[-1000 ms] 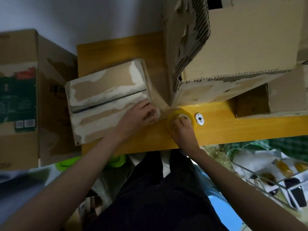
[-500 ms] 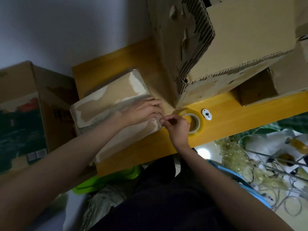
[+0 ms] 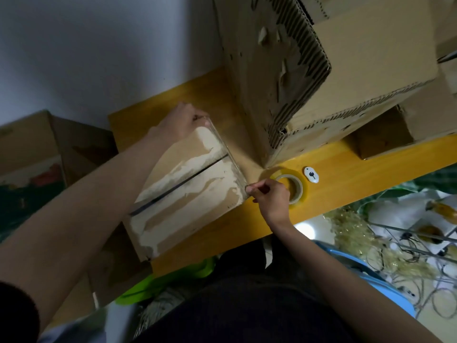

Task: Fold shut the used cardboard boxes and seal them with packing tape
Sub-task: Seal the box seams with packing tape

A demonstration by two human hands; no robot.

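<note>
A small worn cardboard box (image 3: pixel 188 194) lies on the yellow wooden table (image 3: pixel 358 177), its two top flaps folded shut with a dark seam between them. A clear strip of packing tape (image 3: pixel 227 154) is stretched along the box's right edge. My left hand (image 3: pixel 180 121) grips the box's far right corner, where the strip's far end lies. My right hand (image 3: pixel 269 195) pinches the strip's near end at the box's near right corner. The tape roll (image 3: pixel 300 191) lies flat on the table just right of my right hand.
A large torn cardboard box (image 3: pixel 358 70) stands close behind the roll, with more cardboard to its right. A small white oval object (image 3: pixel 311 174) lies beside the roll. Another box (image 3: pixel 37 157) stands left of the table. Wires and clutter (image 3: pixel 395 243) fill the lower right.
My left hand moved from the box's near right corner to its far right corner, and tape now runs along that edge. My right hand left the roll and pinches the strip.
</note>
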